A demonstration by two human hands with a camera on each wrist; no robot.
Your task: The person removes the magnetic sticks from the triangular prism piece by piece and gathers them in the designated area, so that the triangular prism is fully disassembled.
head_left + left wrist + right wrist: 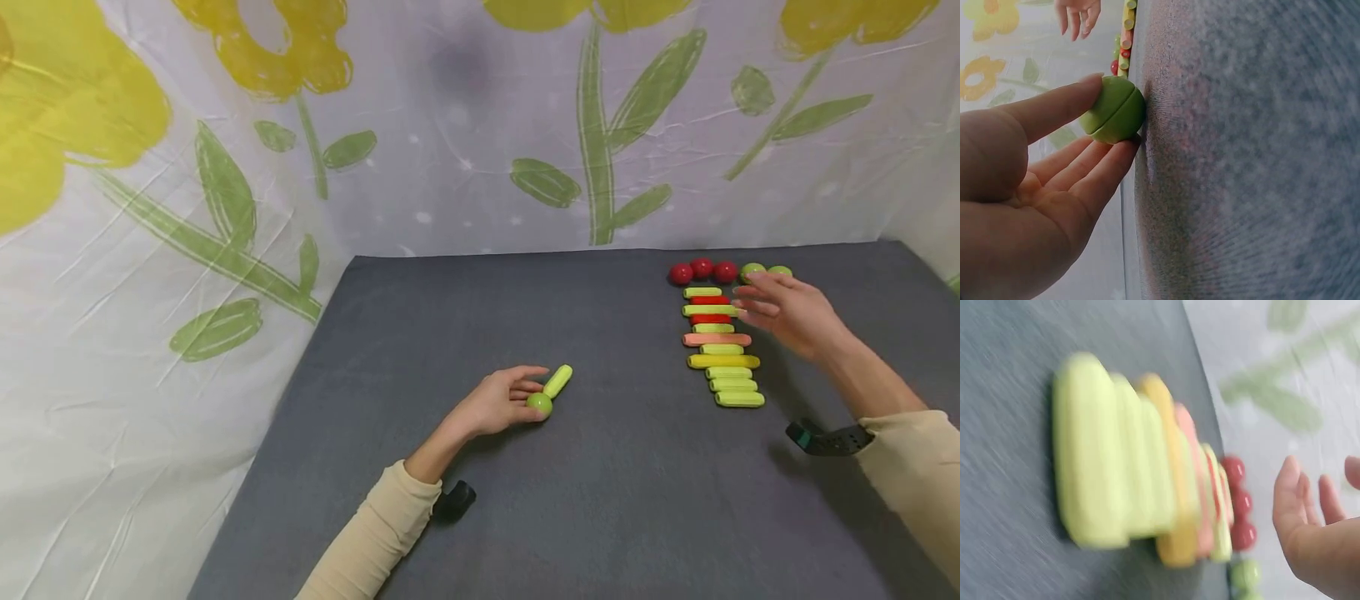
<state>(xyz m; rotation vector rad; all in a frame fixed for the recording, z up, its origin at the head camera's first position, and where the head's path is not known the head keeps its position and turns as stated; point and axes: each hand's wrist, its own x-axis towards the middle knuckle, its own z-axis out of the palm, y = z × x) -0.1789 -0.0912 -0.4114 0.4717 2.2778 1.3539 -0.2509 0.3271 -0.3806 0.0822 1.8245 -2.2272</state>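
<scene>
My left hand (504, 402) pinches a green ball (539, 405) between thumb and fingertips on the grey table (600, 467); the ball (1114, 110) touches the cloth. A light green stick (558, 381) lies just beyond it. My right hand (787, 313) hovers with straight fingers and holds nothing, over the far end of a row of sticks (722, 345) in green, red, pink and yellow. The row (1141, 469) is blurred in the right wrist view, with the hand (1316, 525) beside it. Three red balls (702, 271) and two green balls (765, 271) lie beyond the row.
A white sheet printed with yellow flowers and green leaves (225, 192) hangs behind and to the left of the table. The table's left edge (285, 417) runs diagonally near my left arm. A black strap (825, 439) lies by my right sleeve.
</scene>
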